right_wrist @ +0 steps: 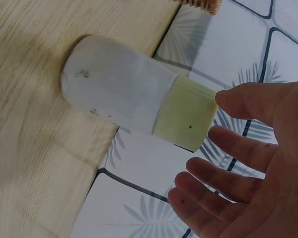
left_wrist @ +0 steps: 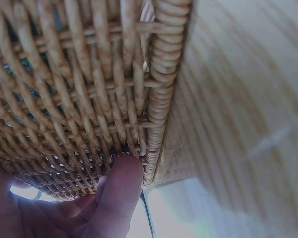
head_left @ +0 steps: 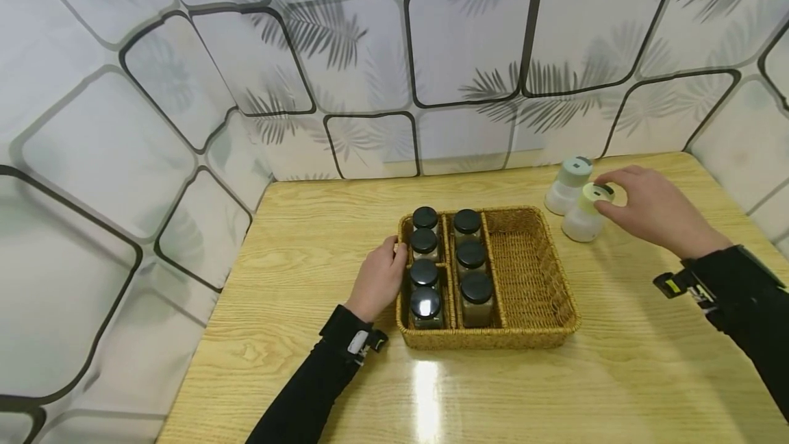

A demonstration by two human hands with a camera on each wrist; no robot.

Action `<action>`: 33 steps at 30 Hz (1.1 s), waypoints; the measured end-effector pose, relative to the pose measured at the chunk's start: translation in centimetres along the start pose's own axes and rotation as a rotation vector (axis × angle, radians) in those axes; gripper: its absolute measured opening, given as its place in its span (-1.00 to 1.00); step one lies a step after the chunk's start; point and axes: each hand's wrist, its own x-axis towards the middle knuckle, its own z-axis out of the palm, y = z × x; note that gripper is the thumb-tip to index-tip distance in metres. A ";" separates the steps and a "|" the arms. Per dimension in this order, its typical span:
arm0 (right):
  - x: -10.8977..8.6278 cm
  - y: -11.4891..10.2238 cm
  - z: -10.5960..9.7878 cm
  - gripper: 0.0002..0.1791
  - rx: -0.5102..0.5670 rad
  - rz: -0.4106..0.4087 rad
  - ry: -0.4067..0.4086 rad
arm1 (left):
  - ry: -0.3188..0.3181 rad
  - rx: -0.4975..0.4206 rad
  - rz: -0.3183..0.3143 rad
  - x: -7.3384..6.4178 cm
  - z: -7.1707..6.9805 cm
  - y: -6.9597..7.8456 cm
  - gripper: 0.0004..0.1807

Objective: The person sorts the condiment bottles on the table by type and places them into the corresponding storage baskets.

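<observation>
A brown wicker basket (head_left: 481, 340) rests on the table, split by dividers. Several small jars with black lids (head_left: 477, 286) stand in its left and middle compartments; the right one shows bare weave. At the basket's left wall my left hand (head_left: 377, 279) grips the side, a fingertip pressed on the weave (left_wrist: 79, 94) in the left wrist view. Behind the basket's right end stand two whitish bottles, one with a yellow-green cap (right_wrist: 184, 114), the other with a pale green cap (head_left: 576, 168). My right hand (head_left: 656, 207) is at the yellow-green cap, thumb and fingers spread around its top.
The wooden table (head_left: 296, 238) meets patterned wall covering (head_left: 370, 74) at the back and both sides. The two bottles stand close together near the back edge, to the right of the basket. Light reflects off the tabletop in front of the basket.
</observation>
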 end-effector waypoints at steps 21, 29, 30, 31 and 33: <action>0.3 0.1 0.9 -0.46 0.040 0.028 -0.022 | 0.016 -0.003 0.030 0.0 -0.2 0.1 -0.47; 0.7 0.0 1.2 -0.49 0.046 0.048 -0.019 | 0.010 -0.007 0.027 0.1 -0.1 0.0 -0.47; 0.7 0.0 1.2 -0.48 0.049 0.053 -0.021 | 0.010 -0.007 0.027 0.1 -0.1 0.0 -0.47; 0.7 0.0 1.2 -0.48 0.053 0.056 -0.024 | 0.010 -0.009 0.026 0.1 -0.1 0.0 -0.47; 0.7 0.1 1.3 -0.47 0.062 0.060 -0.028 | 0.012 -0.008 0.026 0.1 -0.1 0.0 -0.46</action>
